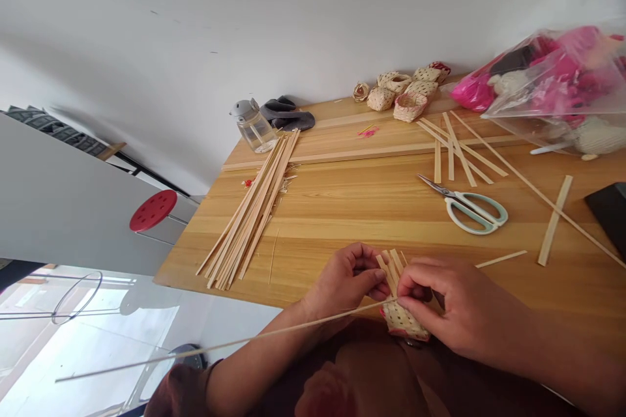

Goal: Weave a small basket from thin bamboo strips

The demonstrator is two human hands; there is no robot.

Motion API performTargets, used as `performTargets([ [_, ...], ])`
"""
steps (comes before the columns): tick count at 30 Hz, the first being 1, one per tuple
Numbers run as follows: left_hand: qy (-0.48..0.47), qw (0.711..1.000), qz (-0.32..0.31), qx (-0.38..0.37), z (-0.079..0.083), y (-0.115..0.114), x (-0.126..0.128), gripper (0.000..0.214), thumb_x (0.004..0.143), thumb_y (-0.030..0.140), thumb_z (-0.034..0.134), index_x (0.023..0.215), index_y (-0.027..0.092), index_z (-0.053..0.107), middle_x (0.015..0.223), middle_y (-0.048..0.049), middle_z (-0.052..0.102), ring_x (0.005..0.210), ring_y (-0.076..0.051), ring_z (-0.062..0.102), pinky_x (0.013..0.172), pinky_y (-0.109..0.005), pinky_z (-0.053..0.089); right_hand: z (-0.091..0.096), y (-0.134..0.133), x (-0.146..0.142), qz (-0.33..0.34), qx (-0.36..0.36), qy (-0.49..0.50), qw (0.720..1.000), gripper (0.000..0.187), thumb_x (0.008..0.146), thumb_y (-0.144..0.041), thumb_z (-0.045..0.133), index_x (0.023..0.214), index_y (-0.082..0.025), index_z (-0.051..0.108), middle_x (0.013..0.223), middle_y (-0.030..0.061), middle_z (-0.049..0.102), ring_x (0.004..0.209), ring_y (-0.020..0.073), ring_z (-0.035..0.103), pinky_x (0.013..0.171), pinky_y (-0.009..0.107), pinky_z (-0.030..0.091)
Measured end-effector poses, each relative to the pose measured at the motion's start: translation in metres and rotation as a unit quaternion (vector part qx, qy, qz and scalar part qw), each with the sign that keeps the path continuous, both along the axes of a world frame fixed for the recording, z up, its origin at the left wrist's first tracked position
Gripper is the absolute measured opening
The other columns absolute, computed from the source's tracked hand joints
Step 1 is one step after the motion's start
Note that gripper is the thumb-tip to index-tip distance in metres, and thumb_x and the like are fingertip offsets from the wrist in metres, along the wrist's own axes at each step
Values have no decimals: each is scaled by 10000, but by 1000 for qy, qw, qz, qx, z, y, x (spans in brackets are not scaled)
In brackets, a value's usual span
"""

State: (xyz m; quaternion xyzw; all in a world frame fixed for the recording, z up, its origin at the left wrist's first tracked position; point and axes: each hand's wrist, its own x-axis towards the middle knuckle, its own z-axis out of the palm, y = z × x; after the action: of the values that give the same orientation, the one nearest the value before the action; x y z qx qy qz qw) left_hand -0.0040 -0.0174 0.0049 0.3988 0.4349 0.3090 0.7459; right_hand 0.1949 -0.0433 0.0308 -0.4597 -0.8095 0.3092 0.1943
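my left hand (345, 280) and right hand (454, 300) are both clenched, pinching the flat strips (391, 270) of a small woven basket (403, 320) at the table's near edge (220, 293), a long thin strip (220, 346) trailing out. if my pinch slackens, that strip's weight could lever the weave loose.

Table: a long rectangular wooden tabletop (372, 208) holds everything below.
Left: a pile of flat bamboo strips (247, 212) lies on it.
Far left: a clear glass jar (253, 127) stands beside a folded grey cloth (288, 118).
Far: small woven baskets (398, 94) cluster along the edge.
Far right: a clear plastic bag (548, 88) sits on the corner.
Right: steel scissors (469, 208) lie below loose strips (460, 146).
Near: a half-woven bamboo basket (403, 319) sits between the left hand (345, 280) and right hand (454, 303).
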Motion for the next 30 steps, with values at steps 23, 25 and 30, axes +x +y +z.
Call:
performTargets([
  [23,13,999,22,-30,-5,2,3,519,623,528,903,764,148,579,624,-18,669,545,-126,641,559,-238,546,-14,-4,-9,-134,-71,4,988,157,878,-267,585,742,-249,510,574,-55,590,495,131,512,488,254,383],
  [25,14,999,36,-36,-5,1,3,528,601,525,913,788,147,595,605,-9,662,527,-127,635,534,-228,534,-14,-4,-9,-134,-82,16,987,142,897,-280,574,768,-248,525,595,-53,587,524,135,514,510,256,401],
  [30,-5,998,49,-47,-6,-2,3,502,642,506,903,864,121,668,636,-17,674,565,-126,650,559,-218,538,-16,-7,-4,-131,-141,50,980,165,970,-338,532,840,-244,571,641,-39,619,560,141,533,513,253,407],
])
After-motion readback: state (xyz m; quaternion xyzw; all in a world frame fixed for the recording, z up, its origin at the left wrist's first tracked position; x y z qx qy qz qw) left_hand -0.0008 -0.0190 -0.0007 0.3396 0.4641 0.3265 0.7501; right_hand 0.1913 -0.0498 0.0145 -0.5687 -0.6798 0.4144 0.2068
